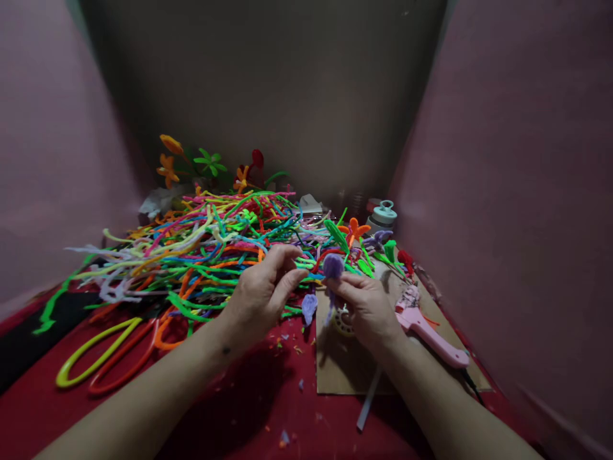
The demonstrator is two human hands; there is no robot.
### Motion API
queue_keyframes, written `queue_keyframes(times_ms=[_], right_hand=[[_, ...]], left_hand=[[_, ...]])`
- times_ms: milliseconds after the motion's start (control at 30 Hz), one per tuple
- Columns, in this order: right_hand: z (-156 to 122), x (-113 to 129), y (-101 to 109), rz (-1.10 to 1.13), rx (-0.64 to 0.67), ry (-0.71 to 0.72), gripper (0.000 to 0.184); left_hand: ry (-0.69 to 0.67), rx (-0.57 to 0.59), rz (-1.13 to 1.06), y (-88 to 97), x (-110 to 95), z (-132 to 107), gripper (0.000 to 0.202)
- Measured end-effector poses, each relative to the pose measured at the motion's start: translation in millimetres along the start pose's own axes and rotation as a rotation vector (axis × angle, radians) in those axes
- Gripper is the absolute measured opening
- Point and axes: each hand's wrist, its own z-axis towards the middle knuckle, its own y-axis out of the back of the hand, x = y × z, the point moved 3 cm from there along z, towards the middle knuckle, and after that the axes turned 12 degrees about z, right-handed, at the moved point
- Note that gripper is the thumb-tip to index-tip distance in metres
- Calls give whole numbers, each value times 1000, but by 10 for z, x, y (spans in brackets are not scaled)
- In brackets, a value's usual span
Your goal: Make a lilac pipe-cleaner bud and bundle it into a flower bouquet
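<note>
My right hand [366,303] pinches a purple fuzzy pipe cleaner piece [333,266]. Its top is shaped into a rounded, petal-like form, and a thin purple strand hangs below the fingers. Just left of it, my left hand [268,284] is raised with thumb and fingers curved and a gap between them; nothing shows in it. A lilac petal-shaped piece [309,308] lies on the red tabletop [230,409] between the hands. Partly hidden behind my right hand is a pale round object with holes [343,321], resting on a cardboard sheet [338,370].
A heap of colourful pipe cleaners [191,255] spreads across the back left. Scissors with yellow and red handles [103,351] lie at left. A pink glue gun [433,335] and a white glue stick [368,402] are at right. Fuzzy flowers [354,231] and a mint-lidded bottle [384,213] stand behind.
</note>
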Motion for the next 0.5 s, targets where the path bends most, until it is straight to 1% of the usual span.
queue_keyframes(times_ms=[33,100,133,167,200,233,333,433,500], right_hand=[[20,12,35,11,-49,34,15],[50,20,83,28,-96,78,16],[59,18,95,41,-101,80,17],[62,16,100,53,-104,78,16],[60,16,98,61,-103,72,16],[54,20,91,64,-99,69,16],[35,43,67,66,-98,84,19],[39,50,56,84,-106,81,22],[51,45,59,90,-122,71,21]], left_hand=[[-4,51,9,-11,15,4,13],[-6,240,47,-104,46,-20,10],[35,339,58,-173,68,-47,12],[114,428,54,-249,93,-81,14],[212,461,38,-316,117,-115,17],[305,465,8,-378,132,-146,19],[496,475,-112,-546,140,-225,14],[604,505,-214,-654,157,-279,15],[625,509,-245,-689,182,-303,15]])
